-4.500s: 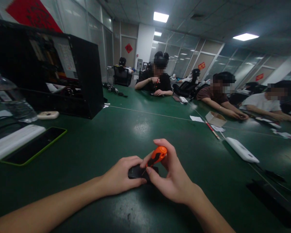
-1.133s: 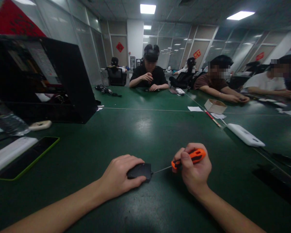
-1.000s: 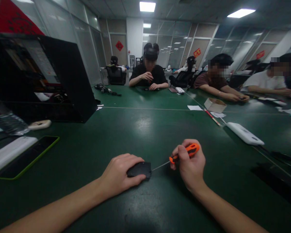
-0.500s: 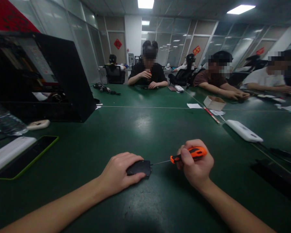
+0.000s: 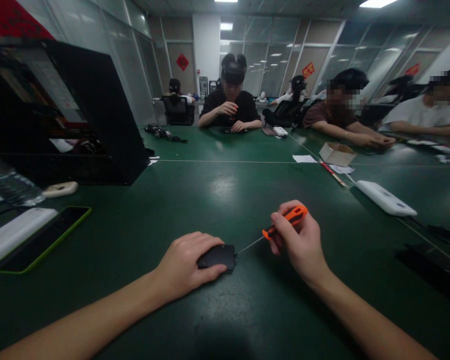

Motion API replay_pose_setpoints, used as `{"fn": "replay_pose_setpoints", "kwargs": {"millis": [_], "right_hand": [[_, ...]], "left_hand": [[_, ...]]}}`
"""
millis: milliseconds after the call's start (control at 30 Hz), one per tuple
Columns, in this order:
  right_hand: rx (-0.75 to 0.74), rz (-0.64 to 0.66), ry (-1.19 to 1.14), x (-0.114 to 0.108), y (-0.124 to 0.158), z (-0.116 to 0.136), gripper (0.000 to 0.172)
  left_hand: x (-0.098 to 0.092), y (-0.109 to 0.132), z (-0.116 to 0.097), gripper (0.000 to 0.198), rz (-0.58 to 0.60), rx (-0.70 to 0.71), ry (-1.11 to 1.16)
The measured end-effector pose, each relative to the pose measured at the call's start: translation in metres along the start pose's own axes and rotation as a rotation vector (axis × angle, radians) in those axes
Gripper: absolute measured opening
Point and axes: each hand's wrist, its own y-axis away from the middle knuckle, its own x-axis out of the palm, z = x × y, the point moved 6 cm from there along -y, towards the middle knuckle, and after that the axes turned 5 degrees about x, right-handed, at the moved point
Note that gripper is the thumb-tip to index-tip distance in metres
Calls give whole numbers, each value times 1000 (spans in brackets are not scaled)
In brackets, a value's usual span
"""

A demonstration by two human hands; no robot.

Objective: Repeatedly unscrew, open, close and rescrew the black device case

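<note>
My left hand [image 5: 189, 260] is closed around a small flat black box-like device [image 5: 219, 256], keeping it low over the green table [image 5: 225, 200]. Its right end sticks out past my fingertips. In my right hand [image 5: 300, 240] I grip a screwdriver [image 5: 288, 220] with an orange and black handle. The thin shaft slants down to the left, and its tip meets or nearly meets the device's right end. Whether the tip sits in a screw is too small to tell.
An open black computer case [image 5: 97, 120] stands at the left, with a green-edged phone [image 5: 56, 240] in front. On the right lie a white power strip [image 5: 386, 197], a small cardboard box [image 5: 336, 154] and a dark object [image 5: 431, 270]. Co-workers sit across the table.
The screwdriver's handle has risen, so its shaft slants more steeply. My right hand has turned and shifted slightly up. My left hand and the device are almost unmoved.
</note>
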Motion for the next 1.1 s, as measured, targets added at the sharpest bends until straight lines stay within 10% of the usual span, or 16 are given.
{"fn": "replay_pose_setpoints", "kwargs": {"millis": [267, 700, 1100], "right_hand": [[389, 39, -211, 11, -14, -56, 47], [-73, 481, 434, 12, 2, 16, 18], [339, 517, 63, 1, -24, -47, 37]], "left_hand": [[2, 2, 2, 36, 17, 24, 8], [1, 4, 3, 42, 32, 26, 37], [-2, 7, 3, 42, -1, 53, 120]]}}
